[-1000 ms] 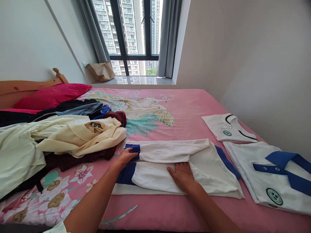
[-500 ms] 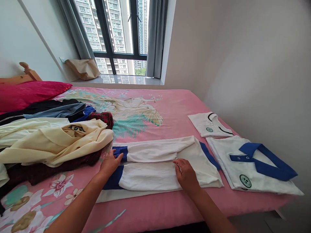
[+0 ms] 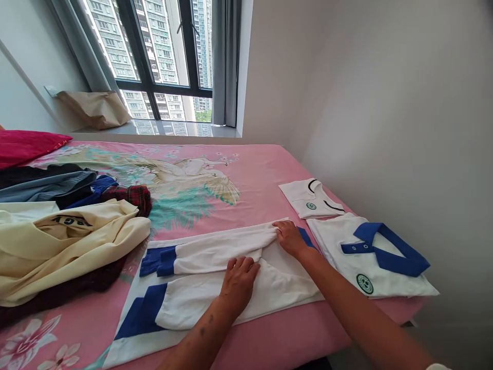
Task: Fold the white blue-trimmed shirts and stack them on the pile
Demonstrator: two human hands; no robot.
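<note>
A white garment (image 3: 200,298) with blue cuffs lies face down on the bed, its two sleeves laid lengthwise over the body. My left hand (image 3: 241,282) rests on the middle of it, between the sleeves, with bent fingers close together; whether they pinch cloth is hidden. At the garment's far right corner, near the blue trim, my right hand (image 3: 290,237) has its fingers on the folded sleeve edge, closed on the white cloth.
Folded white shirts, one with a black-trimmed neck (image 3: 304,198) and one with a blue collar (image 3: 358,262), lie at the right. A clothes pile (image 3: 77,241) fills the left of the pink bed (image 3: 258,185). A paper bag (image 3: 96,108) stands by the window.
My left hand has moved right from the blue cuff to the garment's middle. My right hand has gone up to the far right corner. The view has shifted right.
</note>
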